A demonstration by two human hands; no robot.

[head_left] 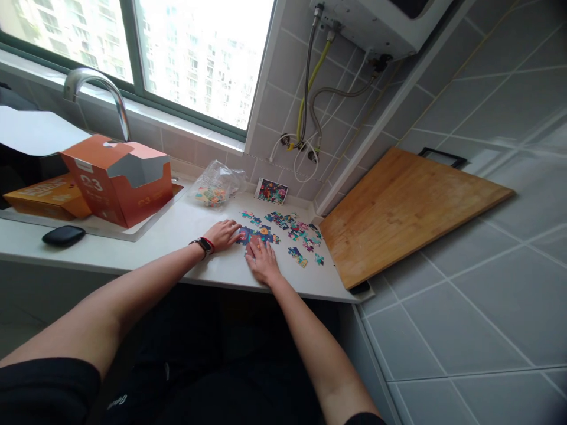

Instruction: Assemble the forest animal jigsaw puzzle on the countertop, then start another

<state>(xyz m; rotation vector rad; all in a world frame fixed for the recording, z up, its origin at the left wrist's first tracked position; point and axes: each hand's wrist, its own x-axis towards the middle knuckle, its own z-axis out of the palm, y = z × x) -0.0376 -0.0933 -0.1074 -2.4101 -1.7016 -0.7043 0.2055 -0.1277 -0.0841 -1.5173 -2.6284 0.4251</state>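
My left hand (224, 235) lies palm down on the white counter, fingers stretched out, its fingertips at the left edge of a joined patch of jigsaw puzzle (264, 231). The patch is mostly dark blue and purple. From the front, my right hand (263, 263) rests flat over the patch's lower edge with fingers extended, hiding part of it. Loose jigsaw pieces (305, 234) are spread to the right and behind. A small joined cluster (297, 256) lies right of my right hand. Behind the pieces, a picture card (271, 191) leans on the wall.
A clear plastic bag (213, 193) with more pieces sits behind my left hand. Further left stand an orange-red box (126, 183), a faucet (121, 109) and a black oval object (64, 236). A wooden board (411, 212) leans against the right wall. Hoses (305, 88) hang above.
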